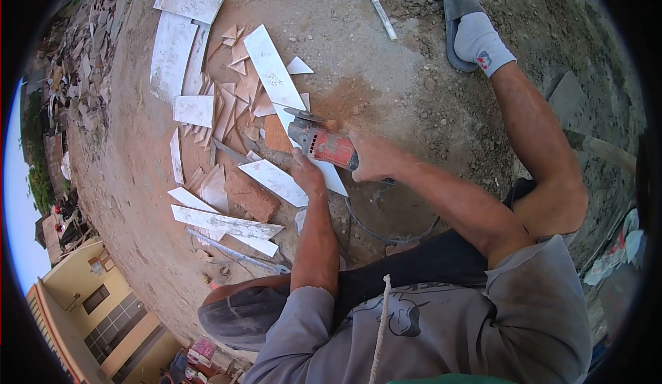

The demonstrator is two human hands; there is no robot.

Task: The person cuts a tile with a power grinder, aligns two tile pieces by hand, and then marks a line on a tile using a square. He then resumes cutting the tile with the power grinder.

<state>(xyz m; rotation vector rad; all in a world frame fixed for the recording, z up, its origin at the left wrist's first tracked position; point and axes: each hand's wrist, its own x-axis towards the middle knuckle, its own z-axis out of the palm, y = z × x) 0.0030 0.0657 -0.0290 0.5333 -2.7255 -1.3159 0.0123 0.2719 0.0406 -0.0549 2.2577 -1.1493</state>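
An angle grinder point(331, 148) with a red body and a dark grey head is in my right hand point(376, 158), which wraps round its rear end. Its cutting disc point(305, 115) lies over a long white tile strip point(332, 177) that slants beneath the tool. Close to the grinder's head, my left hand point(307, 175) grips the left edge of this strip; its fingertips are partly hidden. Part of a reddish brick point(278, 134) shows beside the strip. Another white tile piece point(276, 181) lies just left of my left hand.
Cut tile shards point(224, 111) and larger white tiles point(172, 56) lie to the left. A broken brick point(252, 196) sits among them. A marker point(383, 15) lies on the dirt ground. The grinder's cable point(393, 238) curves near my leg; my sandalled foot point(476, 39) is upper right.
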